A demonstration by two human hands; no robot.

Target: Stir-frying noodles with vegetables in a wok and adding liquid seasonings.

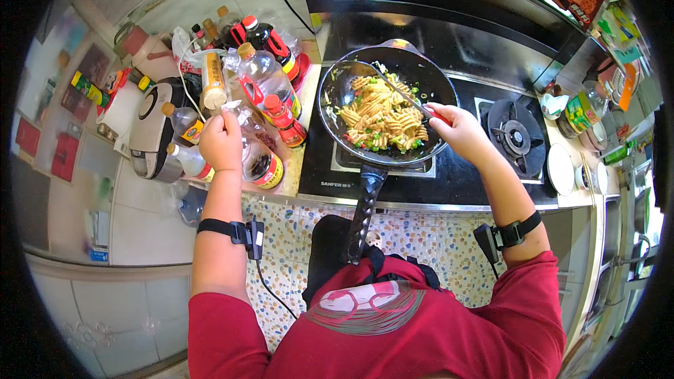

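A black wok (329,116) sits on the left burner of the stove, its ridged handle (363,210) pointing towards me. In it lies a heap of crinkled yellow-brown pieces (387,110), mixed with chopped green and red bits; noodles or potato, I cannot tell. My right hand (458,129) grips the red handle of a metal-shafted utensil (400,93). Its shaft slants to the far left over the food. My left hand (221,139) is closed among the bottles left of the stove, apparently pinching a crumpled clear plastic bag (234,105). A tan-lidded shaker jar (213,81) stands just beyond it.
Crowding the left counter are a large oil bottle (260,71), a red-capped sauce bottle (284,121), a dark sauce bottle (263,166) and a rice cooker (155,121). Right of the wok is another burner (516,137). A white plate (560,168) lies on the right counter.
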